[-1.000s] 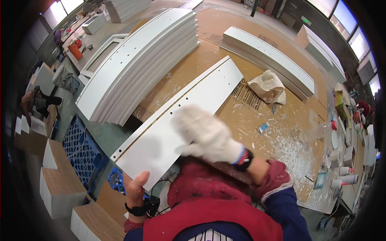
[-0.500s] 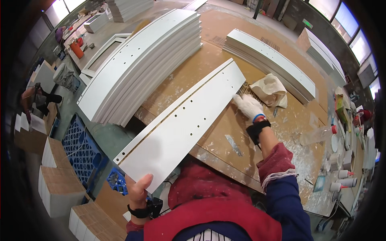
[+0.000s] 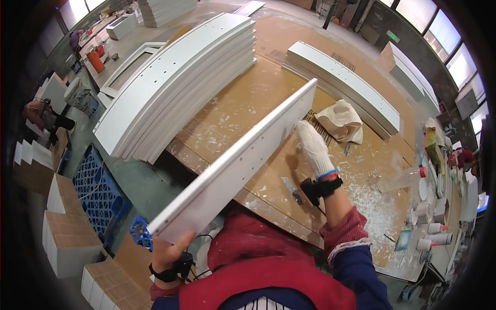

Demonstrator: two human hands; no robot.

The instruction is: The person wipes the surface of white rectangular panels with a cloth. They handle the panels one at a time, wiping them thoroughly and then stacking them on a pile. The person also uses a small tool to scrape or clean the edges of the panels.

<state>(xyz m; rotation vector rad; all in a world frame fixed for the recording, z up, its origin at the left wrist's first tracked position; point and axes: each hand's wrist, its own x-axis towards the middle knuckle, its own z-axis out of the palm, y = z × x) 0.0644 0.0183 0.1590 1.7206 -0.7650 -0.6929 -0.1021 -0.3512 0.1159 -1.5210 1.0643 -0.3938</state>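
Long panel smooth, matt white-painted board; right hand in white knitted cloth glove; worktop rough brown board, dust-speckled; rag crumpled cream cloth.

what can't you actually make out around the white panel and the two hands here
Head view only:
- The left hand: its fingers are tucked under the near end of the long white panel.
- The gloved right hand: its fingertips sit behind the panel's raised edge, so the grip is unclear.
- The panel's underside faces away.
- The small bottles at the right rim are too small and bent by the lens to identify.
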